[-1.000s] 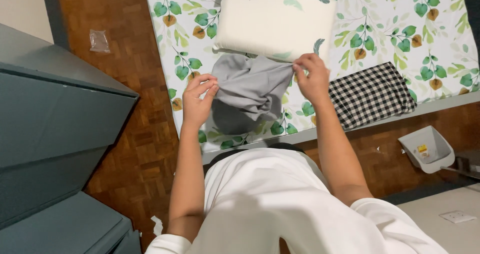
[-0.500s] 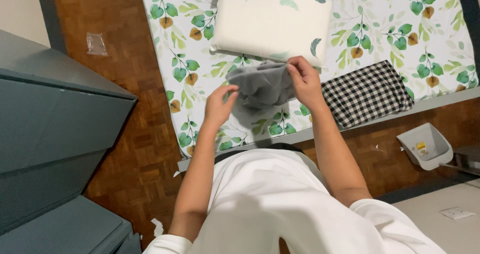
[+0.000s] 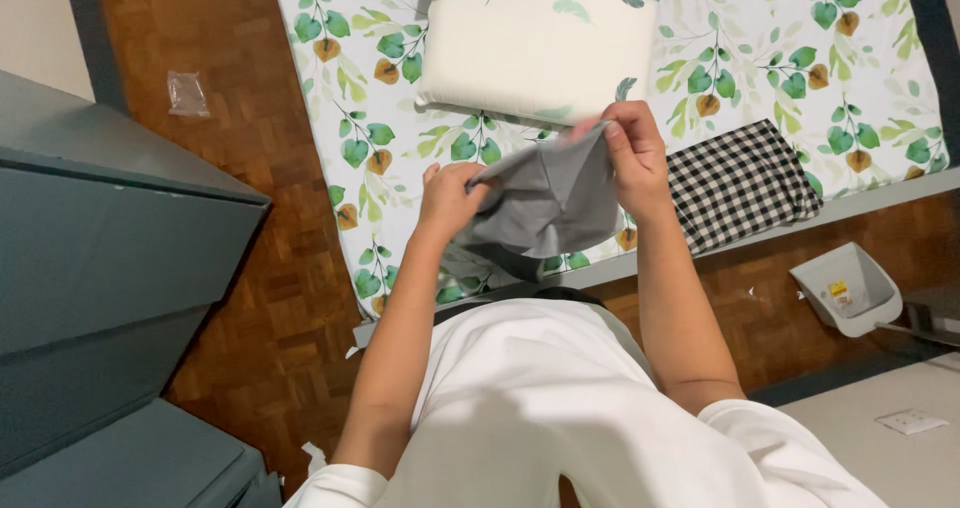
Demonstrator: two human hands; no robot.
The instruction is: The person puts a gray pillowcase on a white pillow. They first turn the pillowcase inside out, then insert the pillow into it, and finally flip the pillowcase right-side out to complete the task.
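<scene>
A grey cloth [image 3: 545, 203] hangs between both hands above a bed with a leaf-patterned sheet [image 3: 400, 138]. My left hand [image 3: 450, 200] grips its left edge. My right hand [image 3: 630, 153] pinches its upper right corner and holds it higher, so the cloth slants. A cream pillow [image 3: 535, 48] lies on the bed just beyond the cloth. To the right of my right hand, a folded black-and-white checked cloth [image 3: 735, 183] rests near the bed's edge.
A dark teal chest of drawers [image 3: 110, 268] stands at the left on the wooden parquet floor [image 3: 250, 348]. A grey dustpan [image 3: 845, 288] lies on the floor at the right. A small clear plastic wrapper [image 3: 187, 93] lies on the floor at upper left.
The grey cloth lay on the bed under both hands; it has now been lifted off the sheet, my right hand raising its corner and my left hand shifting right along its edge.
</scene>
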